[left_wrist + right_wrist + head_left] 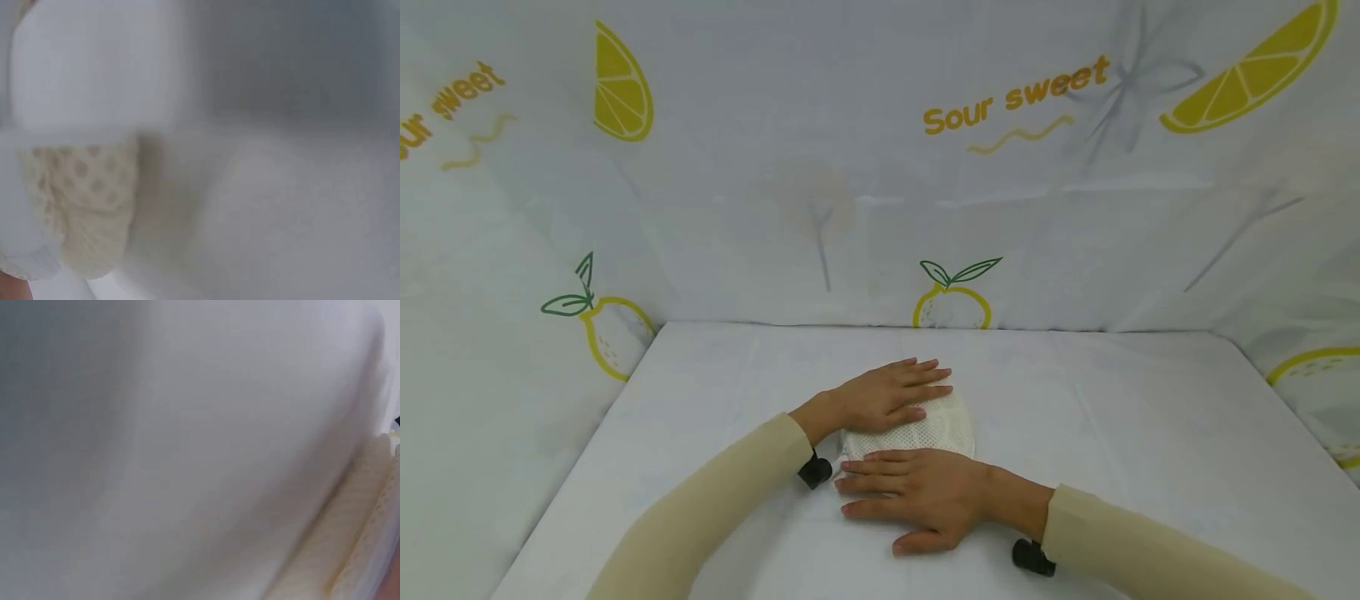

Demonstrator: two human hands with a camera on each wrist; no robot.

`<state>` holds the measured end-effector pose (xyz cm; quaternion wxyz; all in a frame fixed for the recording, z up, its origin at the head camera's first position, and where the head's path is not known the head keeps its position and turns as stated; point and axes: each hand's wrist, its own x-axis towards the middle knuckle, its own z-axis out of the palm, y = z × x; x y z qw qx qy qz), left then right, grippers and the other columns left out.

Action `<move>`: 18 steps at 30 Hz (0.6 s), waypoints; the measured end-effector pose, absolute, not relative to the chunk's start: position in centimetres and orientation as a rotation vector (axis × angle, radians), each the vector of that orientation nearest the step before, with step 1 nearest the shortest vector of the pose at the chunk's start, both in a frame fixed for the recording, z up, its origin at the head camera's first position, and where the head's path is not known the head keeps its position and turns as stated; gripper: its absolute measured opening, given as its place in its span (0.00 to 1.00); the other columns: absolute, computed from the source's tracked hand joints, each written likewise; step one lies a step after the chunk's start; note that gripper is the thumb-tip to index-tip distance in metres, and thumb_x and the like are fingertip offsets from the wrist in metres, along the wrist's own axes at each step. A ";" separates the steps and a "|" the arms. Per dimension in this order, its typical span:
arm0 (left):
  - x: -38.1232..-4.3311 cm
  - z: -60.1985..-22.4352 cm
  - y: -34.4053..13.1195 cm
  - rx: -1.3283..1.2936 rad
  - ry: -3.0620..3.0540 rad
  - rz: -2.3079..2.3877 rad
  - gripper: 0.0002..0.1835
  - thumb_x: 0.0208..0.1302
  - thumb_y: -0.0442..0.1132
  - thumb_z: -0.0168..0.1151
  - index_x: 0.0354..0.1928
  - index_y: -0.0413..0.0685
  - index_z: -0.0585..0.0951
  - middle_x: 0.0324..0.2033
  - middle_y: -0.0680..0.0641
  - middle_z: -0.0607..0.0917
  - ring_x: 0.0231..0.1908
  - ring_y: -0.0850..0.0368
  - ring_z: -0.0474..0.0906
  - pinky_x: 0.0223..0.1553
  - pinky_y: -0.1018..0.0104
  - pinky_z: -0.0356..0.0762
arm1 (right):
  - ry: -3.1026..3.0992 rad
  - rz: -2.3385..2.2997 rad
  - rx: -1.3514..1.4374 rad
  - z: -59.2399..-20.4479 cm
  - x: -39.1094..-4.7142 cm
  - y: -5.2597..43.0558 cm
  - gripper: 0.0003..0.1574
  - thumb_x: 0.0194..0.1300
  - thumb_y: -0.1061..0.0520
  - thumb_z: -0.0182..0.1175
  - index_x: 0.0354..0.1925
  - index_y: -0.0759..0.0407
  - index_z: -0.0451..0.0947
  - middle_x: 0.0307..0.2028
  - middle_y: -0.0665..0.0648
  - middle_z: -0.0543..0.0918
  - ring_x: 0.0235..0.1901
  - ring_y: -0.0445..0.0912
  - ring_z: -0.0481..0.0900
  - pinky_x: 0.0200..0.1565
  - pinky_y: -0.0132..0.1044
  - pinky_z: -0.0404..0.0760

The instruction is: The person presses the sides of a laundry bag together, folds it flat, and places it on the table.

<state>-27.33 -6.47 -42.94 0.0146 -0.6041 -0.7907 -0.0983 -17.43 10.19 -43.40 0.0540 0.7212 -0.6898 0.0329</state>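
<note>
A cream knitted piece with small holes (pixel 942 429) lies flat on the white table, its right end rounded. My left hand (pixel 883 398) rests palm down across its far left part, fingers straight and pointing right. Along its near edge lies my right hand (pixel 925 493), palm down, fingers spread to the left and thumb apart. Both hands hide much of the piece, so its kind is unclear. In the left wrist view, the knitted piece (pixel 94 187) shows round holes and a ribbed edge. The right wrist view catches a layered edge of the knitted piece (pixel 350 519).
A white cloth covers the table (pixel 1150 433). Behind it hangs a white curtain (pixel 880 167) with lemon prints and lettering, which also runs along both sides. A black wrist camera (pixel 815 471) sits under the left wrist, another black camera (pixel 1033 557) under the right.
</note>
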 end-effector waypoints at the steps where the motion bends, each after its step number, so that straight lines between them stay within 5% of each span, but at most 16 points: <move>1: -27.4 -42.8 -6.5 -1.872 -2.454 -0.295 0.28 0.76 0.49 0.40 0.74 0.49 0.57 0.73 0.47 0.54 0.72 0.51 0.43 0.70 0.56 0.39 | -2.091 0.108 2.184 -43.3 -17.5 10.1 0.41 0.71 0.38 0.45 0.74 0.53 0.52 0.73 0.57 0.50 0.72 0.50 0.44 0.69 0.43 0.48; 11: -26.6 -40.6 -9.3 -1.620 -2.523 -0.551 0.31 0.76 0.56 0.32 0.74 0.49 0.57 0.73 0.47 0.54 0.72 0.48 0.44 0.69 0.51 0.40 | -2.177 0.233 1.944 -39.8 -16.7 11.5 0.40 0.70 0.40 0.50 0.73 0.54 0.55 0.72 0.59 0.55 0.71 0.51 0.51 0.68 0.42 0.53; 18: -22.0 -40.3 -16.5 -1.226 -2.533 -0.492 0.36 0.73 0.63 0.34 0.73 0.49 0.59 0.70 0.44 0.60 0.70 0.41 0.50 0.67 0.43 0.45 | -2.500 0.308 1.401 -37.9 -14.9 17.7 0.48 0.65 0.38 0.57 0.73 0.55 0.53 0.73 0.57 0.53 0.71 0.54 0.51 0.69 0.41 0.47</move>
